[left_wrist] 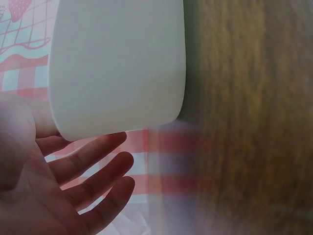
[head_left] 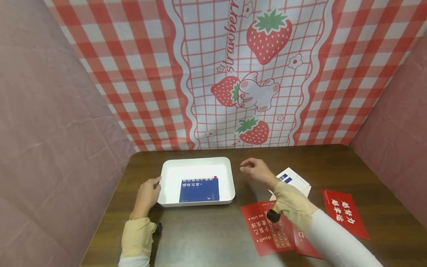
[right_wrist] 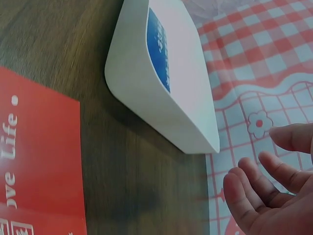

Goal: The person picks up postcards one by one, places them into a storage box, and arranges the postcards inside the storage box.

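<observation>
A white tray (head_left: 230, 178) stands on the brown table and holds a blue card (head_left: 199, 190) with white lettering; the tray (right_wrist: 161, 103) and the blue card (right_wrist: 160, 49) also show in the right wrist view. My left hand (head_left: 148, 193) rests at the tray's left rim, fingers relaxed, holding nothing; the left wrist view shows the fingers (left_wrist: 93, 171) loose beside the tray (left_wrist: 117, 68). My right hand (head_left: 255, 170) hovers just right of the tray, fingers loosely bent and empty. The fingers (right_wrist: 264, 181) look relaxed in the right wrist view.
Red cards (head_left: 267, 228) with white lettering lie under my right forearm, another red card (head_left: 345, 213) lies to the right, and a white card (head_left: 295, 180) with blue marks sits behind the wrist. Pink walls and a strawberry-print cloth (head_left: 240, 74) enclose the table.
</observation>
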`<state>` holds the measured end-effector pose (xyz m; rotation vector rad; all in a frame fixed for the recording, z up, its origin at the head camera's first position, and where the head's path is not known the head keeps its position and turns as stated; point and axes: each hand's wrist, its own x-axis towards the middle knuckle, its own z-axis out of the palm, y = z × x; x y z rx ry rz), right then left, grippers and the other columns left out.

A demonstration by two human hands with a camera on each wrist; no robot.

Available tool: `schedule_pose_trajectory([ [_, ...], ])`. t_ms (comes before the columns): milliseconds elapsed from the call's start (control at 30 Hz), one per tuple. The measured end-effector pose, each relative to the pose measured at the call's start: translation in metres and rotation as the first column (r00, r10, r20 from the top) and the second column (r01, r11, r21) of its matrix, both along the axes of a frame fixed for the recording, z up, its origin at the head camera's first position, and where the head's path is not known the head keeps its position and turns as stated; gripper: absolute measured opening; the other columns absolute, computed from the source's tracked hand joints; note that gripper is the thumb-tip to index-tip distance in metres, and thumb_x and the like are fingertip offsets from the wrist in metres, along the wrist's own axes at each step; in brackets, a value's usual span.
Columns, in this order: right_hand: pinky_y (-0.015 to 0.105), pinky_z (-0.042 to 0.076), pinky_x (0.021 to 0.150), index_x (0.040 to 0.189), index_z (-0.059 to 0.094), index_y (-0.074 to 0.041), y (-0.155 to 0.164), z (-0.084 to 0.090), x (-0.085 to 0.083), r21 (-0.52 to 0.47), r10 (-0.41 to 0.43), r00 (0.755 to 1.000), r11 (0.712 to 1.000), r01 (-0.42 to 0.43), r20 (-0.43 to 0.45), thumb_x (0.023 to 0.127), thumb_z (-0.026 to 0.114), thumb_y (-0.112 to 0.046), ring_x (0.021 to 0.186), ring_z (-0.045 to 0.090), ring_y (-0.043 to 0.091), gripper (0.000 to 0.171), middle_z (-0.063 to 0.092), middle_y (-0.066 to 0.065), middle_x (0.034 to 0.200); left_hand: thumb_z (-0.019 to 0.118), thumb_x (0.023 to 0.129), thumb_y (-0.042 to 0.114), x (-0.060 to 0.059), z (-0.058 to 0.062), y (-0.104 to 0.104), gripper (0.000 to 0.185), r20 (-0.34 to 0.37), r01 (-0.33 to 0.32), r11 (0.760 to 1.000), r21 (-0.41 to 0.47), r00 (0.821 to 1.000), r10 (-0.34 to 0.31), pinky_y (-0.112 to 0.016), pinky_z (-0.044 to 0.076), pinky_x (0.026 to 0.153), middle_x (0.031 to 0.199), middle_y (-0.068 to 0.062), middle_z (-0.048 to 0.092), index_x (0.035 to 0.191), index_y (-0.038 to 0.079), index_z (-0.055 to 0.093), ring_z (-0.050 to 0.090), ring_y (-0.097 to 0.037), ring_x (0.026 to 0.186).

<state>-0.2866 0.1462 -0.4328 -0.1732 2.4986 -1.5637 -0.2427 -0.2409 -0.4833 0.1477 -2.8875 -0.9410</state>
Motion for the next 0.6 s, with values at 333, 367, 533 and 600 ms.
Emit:
schedule_pose_trajectory([
  [333,0.033,0.054,0.080,0.115,0.060,0.005,0.018,0.003,0.000,0.159,-0.035,0.991,0.986,0.056,-0.131,0.092,0.063,-0.016,0.097,0.063,0.029,0.032,0.065,0.023,0.109,0.049,0.094,0.009,0.003,0.000,0.001,0.041,0.002,0.001,1.000,-0.002,1.000,-0.001,-0.059,0.041,0.105,0.135,-0.026,0.057,0.132,-0.001,0.058,0.050,-0.046,0.127],
  [367,0.035,0.054,0.081,0.116,0.060,0.005,0.019,0.003,0.000,0.178,-0.034,0.988,0.982,0.060,-0.148,0.092,0.063,-0.017,0.098,0.063,0.030,0.032,0.065,0.023,0.110,0.049,0.094,0.010,0.003,-0.001,0.001,0.041,0.000,0.000,1.000,0.000,1.000,0.000,-0.058,0.041,0.105,0.134,-0.025,0.057,0.132,-0.001,0.058,0.050,-0.046,0.127],
  [533,0.045,0.053,0.088,0.117,0.060,0.002,0.026,0.006,0.000,0.245,-0.029,0.975,0.966,0.084,-0.222,0.092,0.064,-0.020,0.103,0.062,0.033,0.034,0.065,0.023,0.113,0.049,0.093,0.010,0.001,-0.001,0.000,0.042,-0.011,0.000,1.000,-0.003,1.000,0.000,-0.058,0.044,0.101,0.130,-0.026,0.060,0.134,0.001,0.057,0.055,-0.046,0.122],
  [600,0.047,0.052,0.091,0.118,0.060,0.002,0.029,0.006,-0.001,0.258,-0.024,0.970,0.962,0.088,-0.241,0.092,0.064,-0.021,0.106,0.061,0.035,0.035,0.065,0.023,0.114,0.049,0.093,0.010,0.001,-0.001,0.000,0.043,-0.011,0.002,1.000,-0.009,1.000,-0.002,-0.059,0.044,0.100,0.129,-0.027,0.060,0.135,0.001,0.056,0.055,-0.046,0.121],
])
